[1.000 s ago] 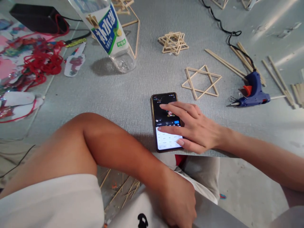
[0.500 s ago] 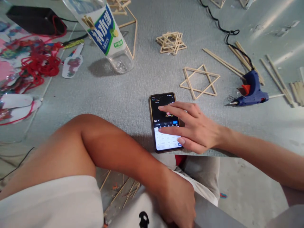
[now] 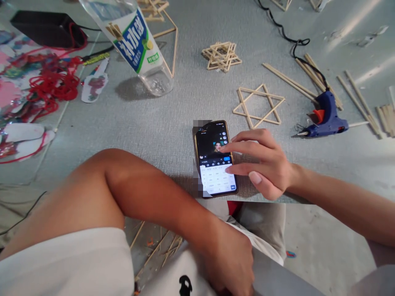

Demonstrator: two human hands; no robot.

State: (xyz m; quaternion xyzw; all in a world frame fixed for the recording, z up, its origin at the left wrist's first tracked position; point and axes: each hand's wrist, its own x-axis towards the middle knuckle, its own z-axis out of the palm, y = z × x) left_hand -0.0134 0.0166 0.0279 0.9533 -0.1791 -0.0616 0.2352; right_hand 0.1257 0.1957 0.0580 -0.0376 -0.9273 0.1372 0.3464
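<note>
While fingers (image 3: 234, 144) extend, right hand (image 3: 265, 164) over phone (image 3: 215, 158)

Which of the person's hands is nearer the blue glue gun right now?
Right. The right hand is over the phone on the table, left of the glue gun. The left hand rests on the lap below the table edge, farther away.

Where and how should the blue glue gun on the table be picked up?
Take the glue gun by its handle, the part angled up and away with the cord leaving its end, coming from above on the right. It lies on its side, nozzle pointing left toward the phone, so stay off that metal tip.
</note>
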